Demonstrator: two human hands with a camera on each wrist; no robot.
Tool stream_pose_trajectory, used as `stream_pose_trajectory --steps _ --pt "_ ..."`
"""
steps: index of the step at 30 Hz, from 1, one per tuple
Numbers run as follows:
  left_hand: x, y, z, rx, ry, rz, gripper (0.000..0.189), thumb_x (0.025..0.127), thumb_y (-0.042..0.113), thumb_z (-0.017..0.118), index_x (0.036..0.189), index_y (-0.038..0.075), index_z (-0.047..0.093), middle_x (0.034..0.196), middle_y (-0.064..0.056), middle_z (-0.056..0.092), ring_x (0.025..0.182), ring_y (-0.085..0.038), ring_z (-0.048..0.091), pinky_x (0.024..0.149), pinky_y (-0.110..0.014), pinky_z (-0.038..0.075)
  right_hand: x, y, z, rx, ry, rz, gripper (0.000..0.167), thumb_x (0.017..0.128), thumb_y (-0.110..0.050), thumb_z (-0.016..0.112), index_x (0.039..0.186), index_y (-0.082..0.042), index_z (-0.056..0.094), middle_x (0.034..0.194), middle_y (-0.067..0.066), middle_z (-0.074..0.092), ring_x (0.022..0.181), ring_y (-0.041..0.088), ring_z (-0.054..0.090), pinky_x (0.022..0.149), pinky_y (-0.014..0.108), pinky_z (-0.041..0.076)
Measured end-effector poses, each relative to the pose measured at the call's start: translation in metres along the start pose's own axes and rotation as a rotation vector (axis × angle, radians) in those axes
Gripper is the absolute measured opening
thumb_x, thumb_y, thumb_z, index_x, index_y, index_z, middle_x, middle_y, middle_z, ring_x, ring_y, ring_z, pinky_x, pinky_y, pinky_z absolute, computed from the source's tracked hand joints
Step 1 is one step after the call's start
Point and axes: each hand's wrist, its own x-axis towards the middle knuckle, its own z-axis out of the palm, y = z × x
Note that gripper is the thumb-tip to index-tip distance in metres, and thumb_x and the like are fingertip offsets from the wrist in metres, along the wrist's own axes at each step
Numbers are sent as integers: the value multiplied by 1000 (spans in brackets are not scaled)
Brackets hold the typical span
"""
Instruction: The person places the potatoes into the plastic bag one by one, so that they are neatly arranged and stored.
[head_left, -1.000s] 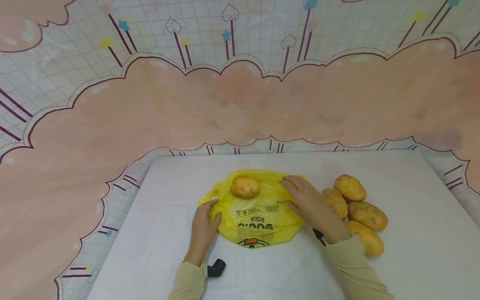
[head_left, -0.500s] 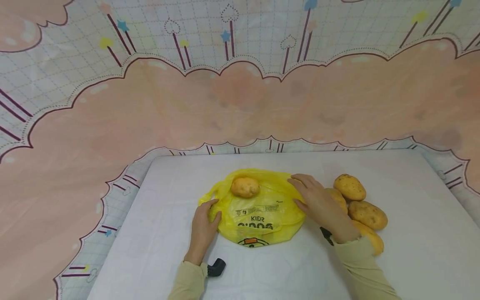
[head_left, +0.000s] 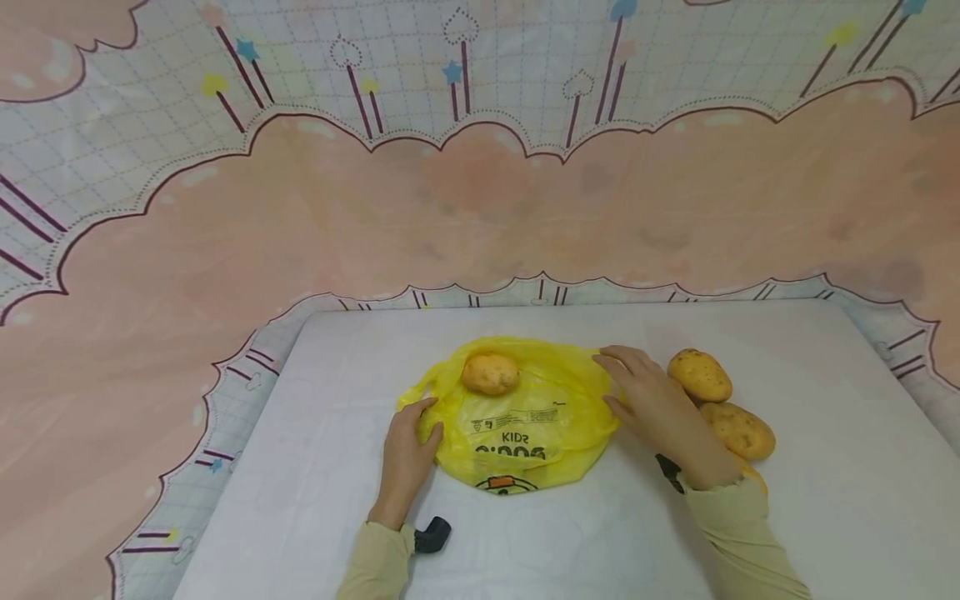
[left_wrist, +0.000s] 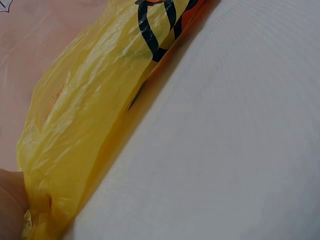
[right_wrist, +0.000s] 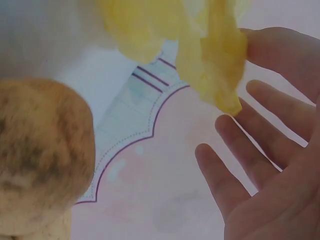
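Note:
A yellow plastic bag with dark print lies spread on the white table, its mouth toward the far side. One potato rests at the bag's mouth. At the bag's left edge, my left hand pinches the plastic between thumb and fingers; the left wrist view shows the film gathered beside it. My right hand is at the right edge, fingers mostly straight and spread. In the right wrist view a loose flap of bag hangs against its fingers.
Right of the bag lie several potatoes, partly covered by my right hand and forearm. Black wrist-camera parts stick out from both cuffs. A patterned cloth rises behind the table's far edge.
My right hand has moved a little to the right, from over the bag to its edge, covering more of the potatoes. My left hand and the potato on the bag have stayed put.

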Motion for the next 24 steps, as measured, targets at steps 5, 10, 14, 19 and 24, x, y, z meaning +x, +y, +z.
stream_pose_trajectory --steps 5,10,14,19,24 --pt "0 -1 1 -3 -3 1 40 92 10 68 131 6 60 130 -14 61 123 -33 53 106 -49 43 -6 5 -3 12 21 -5 53 86 -7 75 134 1 54 138 19 52 128 36 49 99 52 50" --pt "-1 -2 2 -10 6 0 40 92 10 69 131 6 61 129 -14 61 122 -33 54 105 -49 44 -13 11 -4 15 -3 16 55 86 -6 75 136 2 53 139 20 51 129 37 47 101 54 48" --pt "-2 -3 3 -17 6 0 39 93 10 68 131 6 61 130 -14 61 124 -33 53 106 -50 44 -18 16 -6 24 -12 29 54 87 -5 74 135 3 52 138 22 51 128 39 47 100 55 48" --pt "-4 -4 4 -22 7 1 39 93 9 68 131 6 61 130 -13 61 124 -32 53 106 -49 43 -25 21 -6 10 6 27 51 87 -4 72 133 5 54 133 25 53 123 41 51 97 56 49" --pt "-5 -3 4 -21 13 -4 39 93 9 67 131 6 61 129 -13 61 123 -32 53 105 -50 44 -28 24 -4 -11 39 22 48 86 -5 73 130 7 56 128 26 56 118 42 55 95 56 50"
